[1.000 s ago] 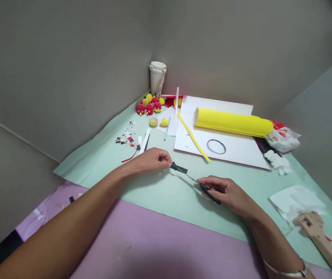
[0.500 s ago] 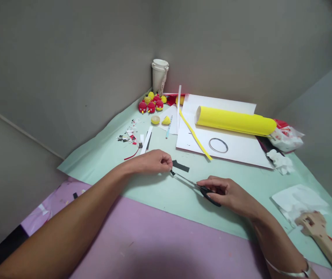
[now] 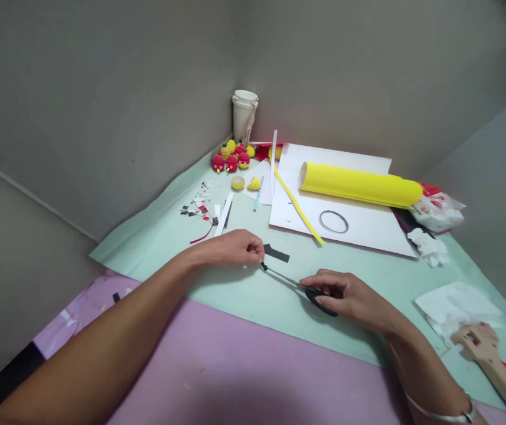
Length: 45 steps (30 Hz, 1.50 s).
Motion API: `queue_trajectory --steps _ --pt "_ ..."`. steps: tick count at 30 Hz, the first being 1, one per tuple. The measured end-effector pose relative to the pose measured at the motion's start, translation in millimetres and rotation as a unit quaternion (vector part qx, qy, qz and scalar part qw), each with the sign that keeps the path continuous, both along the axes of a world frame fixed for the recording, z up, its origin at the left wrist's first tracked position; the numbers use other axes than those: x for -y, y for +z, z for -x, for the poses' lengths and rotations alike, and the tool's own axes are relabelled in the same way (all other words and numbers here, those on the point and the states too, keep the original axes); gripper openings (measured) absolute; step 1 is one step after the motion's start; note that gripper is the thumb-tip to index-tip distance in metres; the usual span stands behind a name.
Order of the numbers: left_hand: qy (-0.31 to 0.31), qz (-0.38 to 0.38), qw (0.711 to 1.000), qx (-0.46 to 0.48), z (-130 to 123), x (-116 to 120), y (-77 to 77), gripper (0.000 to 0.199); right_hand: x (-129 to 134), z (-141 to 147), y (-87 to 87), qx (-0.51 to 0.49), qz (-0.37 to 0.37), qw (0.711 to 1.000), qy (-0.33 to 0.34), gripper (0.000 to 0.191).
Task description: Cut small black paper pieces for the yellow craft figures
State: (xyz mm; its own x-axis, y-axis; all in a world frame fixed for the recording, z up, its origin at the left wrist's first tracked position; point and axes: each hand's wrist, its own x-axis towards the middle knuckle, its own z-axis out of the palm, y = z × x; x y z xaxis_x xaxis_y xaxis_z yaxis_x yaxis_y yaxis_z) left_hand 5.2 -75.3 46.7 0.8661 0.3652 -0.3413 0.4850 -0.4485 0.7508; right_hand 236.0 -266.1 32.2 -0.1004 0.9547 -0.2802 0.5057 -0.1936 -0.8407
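Observation:
My left hand pinches a small black piece of paper low over the green sheet. Its fingers cover most of that piece. My right hand is wrapped around the black handles of a pair of scissors. Their blades point left and reach the black piece just below my left fingertips; they look closed or nearly so. Behind my left fingers, a larger black paper strip lies flat on the sheet.
Paper scraps and a white strip lie left. Red and yellow ball figures sit before a white cup. A yellow roll and a tape ring rest on white card. A glue gun lies right.
The scissor blades have closed on the black piece, which now looks narrower. Both hands stay in nearly the same place; the whole view has shifted very slightly.

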Motion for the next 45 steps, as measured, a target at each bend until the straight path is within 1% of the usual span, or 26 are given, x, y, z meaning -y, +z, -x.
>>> queue_trajectory --steps 10,17,24,29,37,45 --pt "0.011 0.012 1.0 0.01 0.8 2.1 4.7 0.019 -1.8 2.4 4.4 0.003 0.01 1.0 0.002 0.031" --pt "-0.005 0.013 1.0 0.003 3.2 -0.1 5.3 0.016 0.2 -4.7 2.3 -0.017 0.018 1.0 0.006 0.029" --pt "-0.024 0.02 0.999 0.006 4.0 0.4 7.7 0.015 0.4 -0.8 5.2 -0.013 0.021 1.0 0.009 0.028" --pt "-0.027 0.027 0.999 0.0 3.3 1.4 7.1 0.015 0.3 1.5 7.6 -0.003 0.021 1.0 0.012 0.029" --pt "-0.022 0.029 0.999 -0.002 2.1 2.1 3.4 0.015 -0.2 0.5 5.8 0.001 0.014 1.0 0.021 0.029" --pt "-0.026 0.029 0.999 -0.007 1.4 2.3 2.8 0.016 -0.3 1.2 6.8 -0.005 0.024 1.0 0.019 0.028"
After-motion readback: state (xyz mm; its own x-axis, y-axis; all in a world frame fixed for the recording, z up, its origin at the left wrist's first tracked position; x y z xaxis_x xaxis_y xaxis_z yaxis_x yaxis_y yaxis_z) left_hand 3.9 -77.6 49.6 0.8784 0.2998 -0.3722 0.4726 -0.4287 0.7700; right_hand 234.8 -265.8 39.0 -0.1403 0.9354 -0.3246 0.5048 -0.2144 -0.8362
